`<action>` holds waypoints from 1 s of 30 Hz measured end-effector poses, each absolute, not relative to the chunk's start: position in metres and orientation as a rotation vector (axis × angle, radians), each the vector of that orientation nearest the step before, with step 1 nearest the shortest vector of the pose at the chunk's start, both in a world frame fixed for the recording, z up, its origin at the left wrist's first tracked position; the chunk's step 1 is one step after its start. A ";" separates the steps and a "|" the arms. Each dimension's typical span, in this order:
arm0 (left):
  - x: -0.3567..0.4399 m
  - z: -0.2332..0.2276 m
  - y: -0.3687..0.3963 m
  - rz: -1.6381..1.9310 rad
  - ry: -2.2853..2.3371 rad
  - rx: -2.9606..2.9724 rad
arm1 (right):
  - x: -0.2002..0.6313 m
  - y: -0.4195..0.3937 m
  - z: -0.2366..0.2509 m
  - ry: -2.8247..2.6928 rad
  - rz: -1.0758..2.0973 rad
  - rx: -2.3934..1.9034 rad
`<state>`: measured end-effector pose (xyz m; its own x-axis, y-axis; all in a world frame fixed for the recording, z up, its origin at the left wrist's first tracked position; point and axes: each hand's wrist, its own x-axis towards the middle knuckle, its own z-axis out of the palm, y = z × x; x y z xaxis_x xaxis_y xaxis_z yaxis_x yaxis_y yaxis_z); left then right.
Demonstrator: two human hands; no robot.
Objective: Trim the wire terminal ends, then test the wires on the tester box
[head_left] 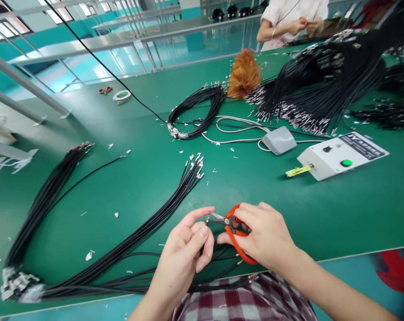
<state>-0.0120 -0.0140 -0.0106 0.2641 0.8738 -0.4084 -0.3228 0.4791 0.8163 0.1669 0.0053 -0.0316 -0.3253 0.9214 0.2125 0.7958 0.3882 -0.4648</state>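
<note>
My left hand (191, 247) pinches the end of a thin black cable (207, 221), its stripped tip pointing up past the thumb. In my right hand (265, 232) are small wire cutters (235, 223) with red-orange handles, the fingers wrapped round them. Their blades are beside the cable tip, near my left index finger; whether they touch it I cannot tell. A bundle of black cables (145, 232) runs from the lower left to the middle of the green table (162, 178). More cable ends lie beneath my hands.
A white box with a green button (339, 156) stands at the right, near a grey sensor-like block (279, 141). Behind are a coiled cable bundle (197, 109), orange-brown fluff (244, 75) and a large cable heap (309, 84). A co-worker (294, 24) is across the table.
</note>
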 end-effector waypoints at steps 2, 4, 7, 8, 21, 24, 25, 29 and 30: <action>-0.011 -0.012 -0.014 0.906 0.986 0.689 | 0.167 0.006 -0.031 -2.251 0.299 -1.457; -0.011 -0.013 -0.014 0.908 0.992 0.708 | 0.169 0.007 -0.030 -2.286 0.251 -1.435; -0.011 -0.013 -0.014 0.904 0.994 0.736 | 0.172 0.008 -0.026 -2.318 0.204 -1.414; -0.011 -0.013 -0.014 0.900 0.994 0.742 | 0.173 0.008 -0.025 -2.322 0.191 -1.411; -0.010 -0.010 -0.012 0.873 1.031 0.713 | 0.175 0.007 -0.019 -2.340 0.022 -1.364; -0.010 -0.009 -0.011 0.880 1.041 0.695 | 0.177 0.009 -0.019 -2.254 0.206 -1.379; -0.010 -0.008 -0.011 0.881 1.039 0.692 | 0.177 0.010 -0.019 -2.226 0.247 -1.395; -0.010 -0.007 -0.012 0.877 1.034 0.693 | 0.176 0.010 -0.019 -2.248 0.264 -1.442; -0.010 -0.007 -0.013 0.876 1.037 0.695 | 0.176 0.010 -0.019 -2.265 0.266 -1.442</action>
<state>-0.0096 -0.0126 -0.0067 0.2442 0.8693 -0.4297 -0.2781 0.4873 0.8277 0.1757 0.0096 -0.0192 -0.3597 0.8963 0.2595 0.8118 0.4377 -0.3866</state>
